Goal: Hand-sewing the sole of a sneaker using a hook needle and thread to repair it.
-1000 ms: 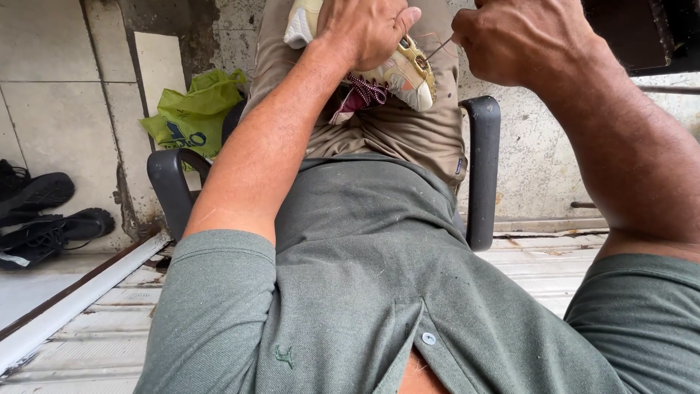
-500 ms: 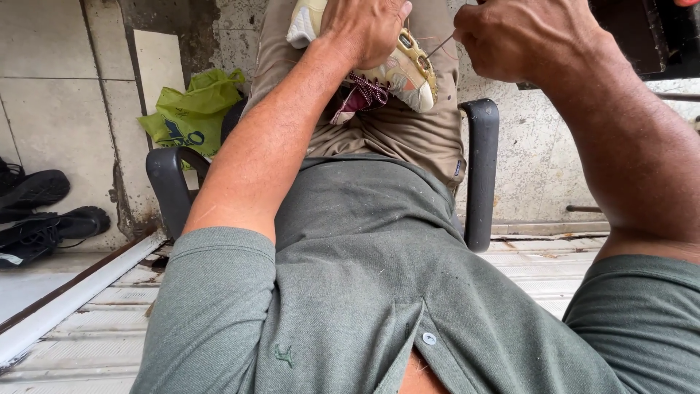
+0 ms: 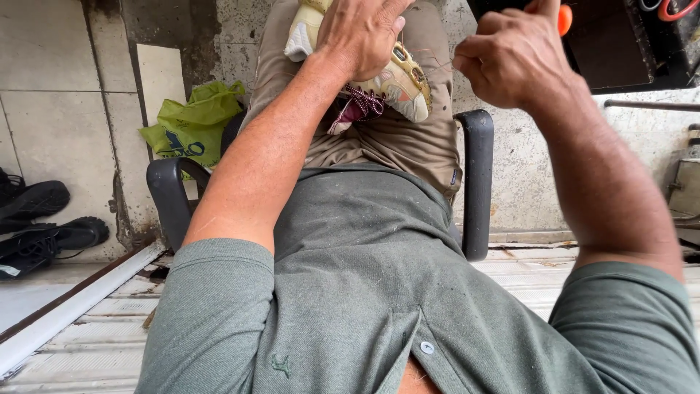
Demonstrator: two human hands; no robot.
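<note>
Stitching looked part done: shoe [image 3: 397, 80] lay on the lap, left hand [image 3: 361, 33] pressing it flat, right hand [image 3: 510, 62] with fingers pinched on taut thread [image 3: 437, 67]; remaining seam was hidden.

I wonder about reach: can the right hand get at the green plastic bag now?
Probably not: the right hand is up by the shoe, and the green bag lies beyond the left armrest.

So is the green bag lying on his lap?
No, the green bag lies on the floor by the wall, beside the chair; the shoe is on the lap.
</note>
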